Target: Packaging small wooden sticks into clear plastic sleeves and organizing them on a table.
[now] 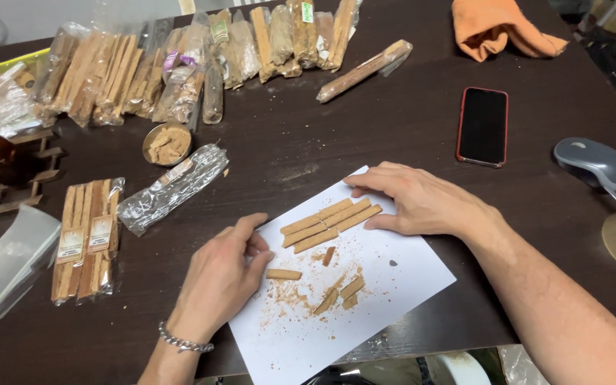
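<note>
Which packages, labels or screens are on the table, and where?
Row of clear stick packets: far edge, some with small labels.
Labelled flat packet: left, tan sticks, two pale labels.
Clear wrapper: crumpled, beside left hand.
Phone: right, dark screen, red case.
</note>
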